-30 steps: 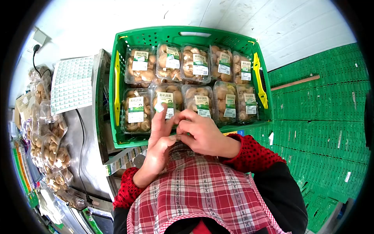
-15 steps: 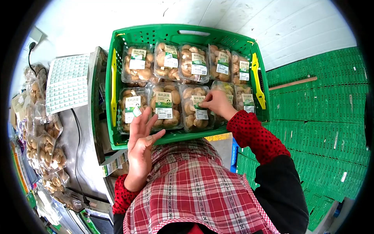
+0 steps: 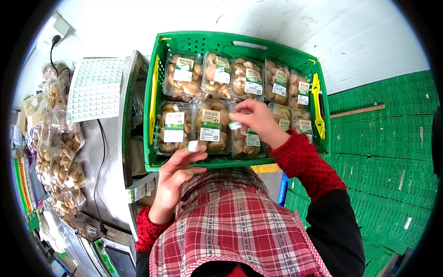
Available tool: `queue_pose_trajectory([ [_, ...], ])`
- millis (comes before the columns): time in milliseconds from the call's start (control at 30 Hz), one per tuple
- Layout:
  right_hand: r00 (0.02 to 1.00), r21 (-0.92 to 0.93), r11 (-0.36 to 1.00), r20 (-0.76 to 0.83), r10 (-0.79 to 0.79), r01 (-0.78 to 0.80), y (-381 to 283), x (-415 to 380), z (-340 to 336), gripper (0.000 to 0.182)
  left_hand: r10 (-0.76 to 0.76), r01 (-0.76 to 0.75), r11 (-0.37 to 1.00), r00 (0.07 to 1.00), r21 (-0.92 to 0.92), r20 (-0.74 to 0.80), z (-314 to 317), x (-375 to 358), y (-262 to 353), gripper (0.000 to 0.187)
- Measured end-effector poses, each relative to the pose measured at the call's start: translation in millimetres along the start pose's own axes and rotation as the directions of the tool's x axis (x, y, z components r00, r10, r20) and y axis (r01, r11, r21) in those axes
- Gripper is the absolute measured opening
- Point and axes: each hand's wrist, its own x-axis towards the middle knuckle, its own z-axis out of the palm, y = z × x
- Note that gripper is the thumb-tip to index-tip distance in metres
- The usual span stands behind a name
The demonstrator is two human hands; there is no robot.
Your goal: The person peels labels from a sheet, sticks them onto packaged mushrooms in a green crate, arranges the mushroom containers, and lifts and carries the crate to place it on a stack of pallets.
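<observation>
A small green-and-white sticker [image 3: 235, 125] is pinched in my right hand [image 3: 258, 121], over the front-row mushroom pack [image 3: 240, 147] that it partly covers. Another small sticker [image 3: 193, 146] clings to a fingertip of my left hand [image 3: 175, 181]. That hand's fingers are stretched out, just in front of the crate's near edge. Beside it in the front row are a labelled mushroom pack [image 3: 211, 143] and the leftmost pack [image 3: 166, 147]. All the clear packs stand in two rows inside a green crate [image 3: 151, 159] with yellow handles.
At left, a sheet of small stickers [image 3: 95, 87] hangs over a metal table [image 3: 110, 161], near bagged mushrooms [image 3: 64, 161] and a black cable [image 3: 98, 171]. Stacked green crates [image 3: 378, 157] fill the right side, with a wooden stick [image 3: 357, 110] on them.
My right hand has lifted back from a pack's label, and a sticker now shows in its fingers. My left hand has lowered, its fingers more bent. The view has shifted slightly.
</observation>
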Motion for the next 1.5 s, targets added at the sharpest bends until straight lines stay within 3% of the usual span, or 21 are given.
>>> queue_pose_trajectory([
  [33,0.98,0.34,0.92,0.109,0.165,-0.193,-9,-1,16,0.021,-0.002,0.004,0.999,0.999,-0.037,0.045,-3,-1,0,0.052],
  [67,0.989,0.447,0.887,0.137,0.057,-0.113,13,8,35,0.025,-0.003,0.004,1.0,0.999,-0.024,0.044,-2,-2,2,0.049],
  [200,0.99,0.49,0.862,0.11,0.088,-0.131,26,16,66,0.03,0.005,-0.004,1.0,0.999,-0.028,0.043,-8,-10,7,0.049],
  [300,1.0,0.442,0.896,0.012,0.023,-0.026,38,25,79,0.03,0.009,-0.008,1.0,1.0,-0.017,0.006,-11,-14,7,0.049],
  [333,0.993,0.218,0.969,-0.051,-0.104,0.113,40,28,80,0.033,-0.004,0.004,1.0,1.0,-0.011,0.017,-13,-15,7,0.05],
  [400,0.929,-0.228,0.921,-0.123,-0.348,0.315,46,32,79,0.035,-0.034,0.035,0.999,0.999,-0.032,0.021,-15,-17,9,0.051],
  [500,0.903,-0.448,0.806,0.006,-0.43,0.387,15,25,60,0.029,-0.014,0.012,0.999,0.999,0.048,0.032,-19,-21,10,0.048],
  [567,0.864,0.028,0.901,0.271,-0.425,0.434,-39,2,48,0.021,0.02,-0.021,0.994,1.0,0.107,0.01,-17,-21,14,0.044],
  [600,0.833,0.127,0.971,0.499,-0.238,0.202,-73,-17,44,0.022,0.063,-0.069,0.984,0.997,0.165,0.036,-17,-20,15,0.042],
  [633,0.709,0.166,0.981,0.679,-0.188,0.101,-92,-28,43,0.024,0.101,-0.116,0.967,0.992,0.227,0.074,-17,-21,16,0.041],
  [700,0.584,0.223,0.906,0.703,-0.405,0.361,-96,-38,47,0.025,0.105,-0.131,0.959,0.988,0.25,0.116,-20,-21,16,0.038],
  [800,0.579,0.261,0.819,0.6,-0.552,0.511,-95,-41,53,0.023,0.129,-0.145,0.973,0.987,0.179,0.096,-16,-23,17,0.035],
  [900,0.67,0.187,0.919,0.636,-0.383,0.348,-106,-50,48,0.02,0.062,-0.071,0.968,0.997,0.241,0.042,-14,-25,19,0.033],
  [1033,0.677,0.217,0.941,0.655,-0.337,0.259,-97,-47,50,0.016,0.027,-0.021,0.969,0.999,0.245,-0.02,-10,-25,19,0.026],
  [1100,0.69,0.269,0.96,0.681,-0.248,0.079,-101,-49,51,0.014,0.011,-0.005,0.964,1.0,0.264,-0.022,-14,-26,15,0.027],
  [1233,0.705,0.289,0.935,0.618,-0.347,0.207,-86,-42,63,0.012,-0.03,0.081,0.936,0.988,0.342,-0.153,-10,-25,18,0.029],
  [1300,0.816,0.234,0.962,0.524,-0.246,0.139,-79,-32,71,0.011,0.115,0.072,0.821,0.951,0.566,-0.288,-11,-29,22,0.033],
  [1333,0.885,0.16,0.986,0.465,-0.04,-0.04,-79,-24,77,0.013,0.195,0.04,0.834,0.911,0.55,-0.362,-19,-28,22,0.039],
  [1367,0.918,0.171,0.984,0.396,-0.018,-0.054,-72,-14,85,0.016,0.191,0.022,0.917,0.852,0.397,-0.488,-21,-31,27,0.045],
  [1433,0.93,0.221,0.961,0.36,0.076,-0.164,-67,2,102,0.016,0.211,-0.019,0.941,0.815,0.339,-0.54,-37,-34,31,0.047],
  [1500,0.958,0.19,0.979,0.287,0.014,-0.071,-58,21,121,0.017,0.196,-0.018,0.946,0.828,0.325,-0.526,-44,-37,30,0.047],
])
